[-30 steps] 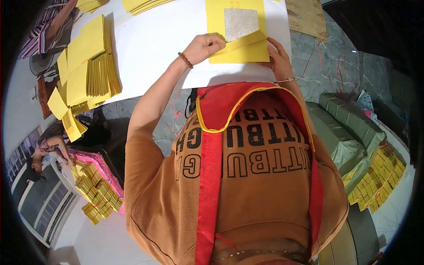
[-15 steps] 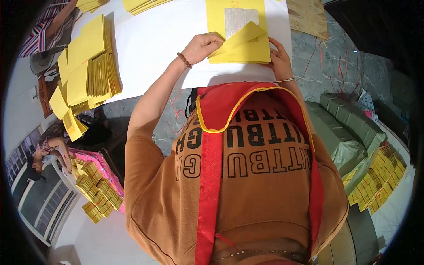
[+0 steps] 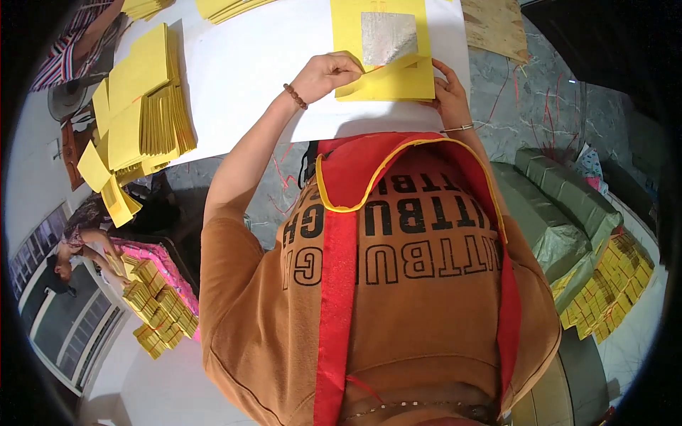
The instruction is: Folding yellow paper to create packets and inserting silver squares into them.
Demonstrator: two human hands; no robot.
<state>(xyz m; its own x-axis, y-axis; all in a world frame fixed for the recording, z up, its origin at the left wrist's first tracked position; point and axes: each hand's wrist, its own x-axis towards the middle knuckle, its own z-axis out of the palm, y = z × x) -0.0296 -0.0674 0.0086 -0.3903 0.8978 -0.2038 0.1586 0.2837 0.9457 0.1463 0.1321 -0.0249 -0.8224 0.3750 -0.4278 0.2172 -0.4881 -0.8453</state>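
At the near edge of the white-topped table [image 3: 234, 78] lies yellow paper [image 3: 380, 91] with a silver foil square [image 3: 388, 37] on its face. My left hand [image 3: 330, 73], a beaded bracelet at its wrist, pinches the left end of a raised yellow flap that crosses the paper below the foil. Curled round the paper's right edge is my right hand [image 3: 451, 94], its fingertips against that side; part of its grip is hidden. How many sheets lie under the flap cannot be made out.
Stacks of folded yellow paper [image 3: 145, 92] stand on the table's left side, some hanging over its edge. Far left, a person [image 3: 78, 241] handles tied yellow bundles [image 3: 160, 305]. A striped sleeve [image 3: 74, 53] shows above. Wrapped green packages [image 3: 561, 206] and more bundles [image 3: 611, 284] lie right.
My left hand has shifted very slightly, and the raised flap has dropped to a narrow strip, showing more foil. My right hand stays put. The person at left has leaned farther over the bundles.
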